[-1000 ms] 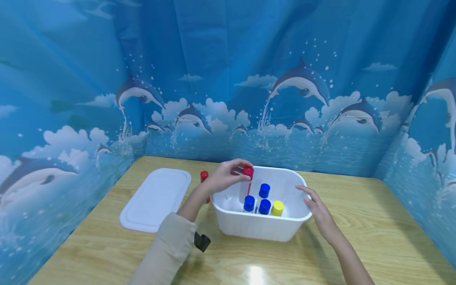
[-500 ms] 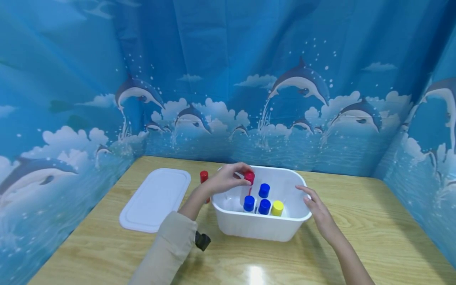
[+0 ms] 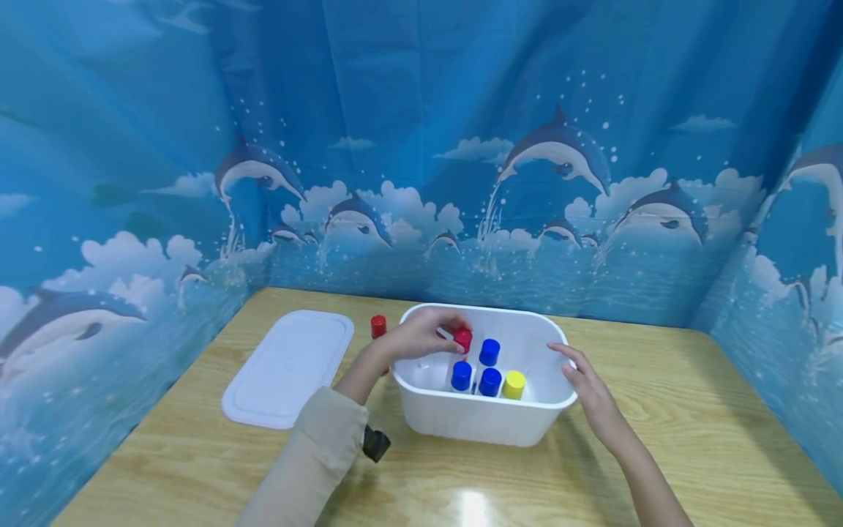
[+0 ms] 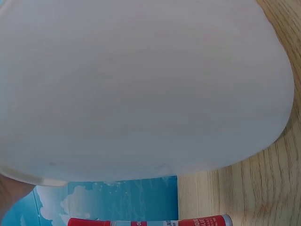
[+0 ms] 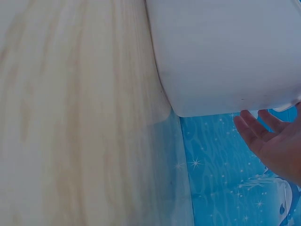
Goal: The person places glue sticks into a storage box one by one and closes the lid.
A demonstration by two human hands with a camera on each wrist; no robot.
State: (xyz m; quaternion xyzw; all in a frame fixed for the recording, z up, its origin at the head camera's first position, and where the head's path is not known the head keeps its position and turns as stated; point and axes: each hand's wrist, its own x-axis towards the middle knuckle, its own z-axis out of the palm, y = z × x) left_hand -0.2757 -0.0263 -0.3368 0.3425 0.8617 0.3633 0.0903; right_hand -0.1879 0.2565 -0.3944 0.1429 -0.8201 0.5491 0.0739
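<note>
In the head view my left hand (image 3: 428,335) pinches the red cap (image 3: 463,339) of a bottle between thumb and fingers, reaching over the left rim of a white plastic bin (image 3: 481,423). The bottle's body is mostly hidden inside. Beside it in the bin stand several blue-capped bottles (image 3: 489,381) and a yellow-capped one (image 3: 514,385). My right hand (image 3: 593,395) rests at the bin's right rim with loosely extended fingers. The right wrist view shows those fingers (image 5: 254,129) at the bin's end wall.
Left of the bin stands a red-capped glue tube (image 3: 378,326), its label partly showing in the left wrist view. Farther left a white lid (image 3: 287,369) lies flat on the wooden table (image 3: 421,487). A dolphin-print curtain (image 3: 421,146) surrounds the table.
My left hand has lowered the red-capped bottle deeper into the bin and slightly to the right. My right hand has stayed at the rim.
</note>
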